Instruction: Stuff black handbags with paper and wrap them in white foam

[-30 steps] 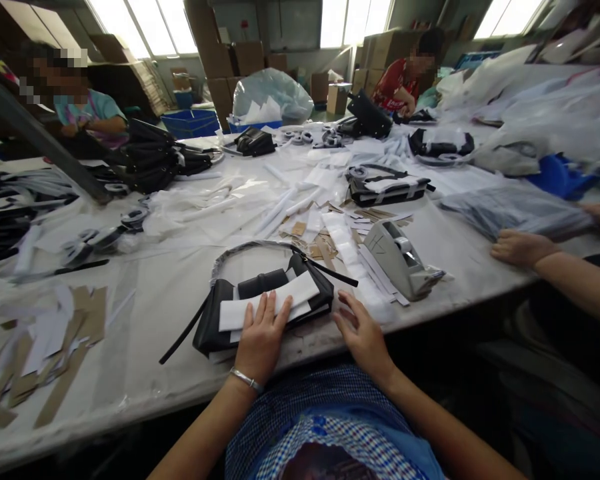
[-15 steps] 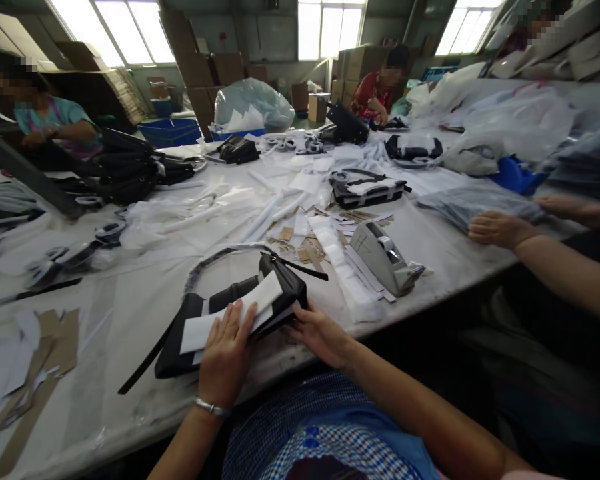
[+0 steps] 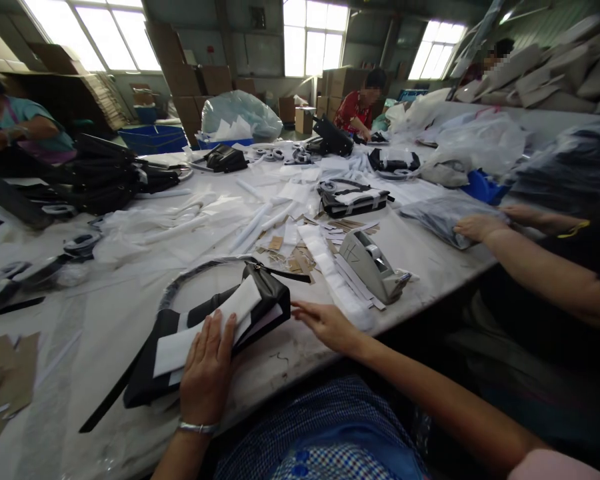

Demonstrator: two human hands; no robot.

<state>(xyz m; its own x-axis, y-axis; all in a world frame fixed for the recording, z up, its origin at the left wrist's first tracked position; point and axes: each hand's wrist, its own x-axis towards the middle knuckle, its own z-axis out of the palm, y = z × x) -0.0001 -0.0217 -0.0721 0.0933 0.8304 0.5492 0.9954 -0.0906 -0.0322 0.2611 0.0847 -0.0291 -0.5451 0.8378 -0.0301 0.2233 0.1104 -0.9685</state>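
A black handbag (image 3: 275, 301) lies on the table in front of me, its wrapped handle (image 3: 180, 280) arching away behind it and a loose strap sticking out at the lower left. Across its upper side rests a strip of white padding (image 3: 207, 333). My left hand (image 3: 207, 363) lies flat on that strip with the fingers stretched out, pressing it against the bag. Just off the bag's right end is my right hand (image 3: 325, 325), fingers extended and holding nothing. A grey tape dispenser (image 3: 373, 267) stands beyond the right hand.
White foam strips (image 3: 330, 273) and cardboard scraps (image 3: 300, 257) lie beside the dispenser. Another black bag (image 3: 353, 200) sits farther back. Brown card pieces (image 3: 15, 367) are at the left. At the right, a co-worker's hands (image 3: 480, 227) hold a plastic-covered item (image 3: 430, 217).
My right hand has come away from the bag's right end, and its fingers now show apart from it. The left hand stays on the white strip. The whole view has shifted slightly.
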